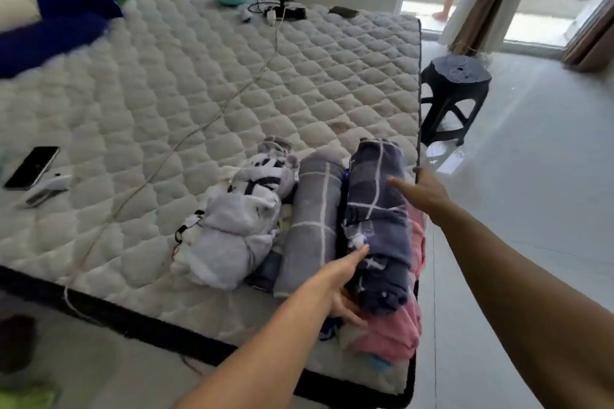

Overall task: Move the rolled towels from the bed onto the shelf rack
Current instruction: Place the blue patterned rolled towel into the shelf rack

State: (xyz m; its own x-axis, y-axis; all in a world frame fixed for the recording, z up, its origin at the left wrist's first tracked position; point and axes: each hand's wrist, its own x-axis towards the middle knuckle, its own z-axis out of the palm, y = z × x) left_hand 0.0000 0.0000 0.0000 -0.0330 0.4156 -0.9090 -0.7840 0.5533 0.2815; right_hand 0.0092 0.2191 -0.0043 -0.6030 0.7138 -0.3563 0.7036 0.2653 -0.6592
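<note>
While both arms reach over the bed (199, 83) corner, the left hand (335, 289) cups the dark checked towel roll (375, 219)'s near end; the right hand (422, 191), spread wide, touches its far side. Next comes lifting it; no shelf rack is visible.

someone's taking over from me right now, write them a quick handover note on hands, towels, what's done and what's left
Left hand: open, fingers at the near end of the dark navy checked towel roll, not closed on it.
Right hand: open, reaching to the far side of that same roll.
Also on the mattress corner: grey checked roll and white patterned roll beside it, pink cloth underneath.
Done: nothing visibly moved; the shelf rack is not in view.
Left: lift the navy roll with both hands, then the others, and carry them to the rack.
</note>
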